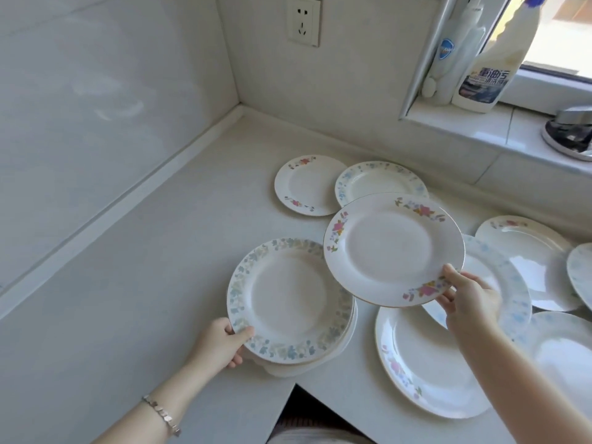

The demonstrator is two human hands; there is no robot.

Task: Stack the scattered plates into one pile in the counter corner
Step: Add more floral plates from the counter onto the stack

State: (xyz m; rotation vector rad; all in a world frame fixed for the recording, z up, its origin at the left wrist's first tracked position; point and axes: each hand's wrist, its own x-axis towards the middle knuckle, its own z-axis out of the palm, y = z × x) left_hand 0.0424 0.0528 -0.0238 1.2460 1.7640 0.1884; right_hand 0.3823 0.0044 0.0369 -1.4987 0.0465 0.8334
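- The counter (pixel 134 283) lies bare from its back corner to the near edge on the left.
- Left hand (pixel 221 344) has its grip closed on a small pile of blue-rimmed plates (pixel 288 299) at the counter's front edge.
- Right hand (pixel 469 299) pinches a pink-flowered plate (pixel 392 248), held tilted above the others.
- Loose plates (pixel 309 185) lie further back and right; some are cut off.
- The bottle (pixel 493 68) label is too blurred to read.
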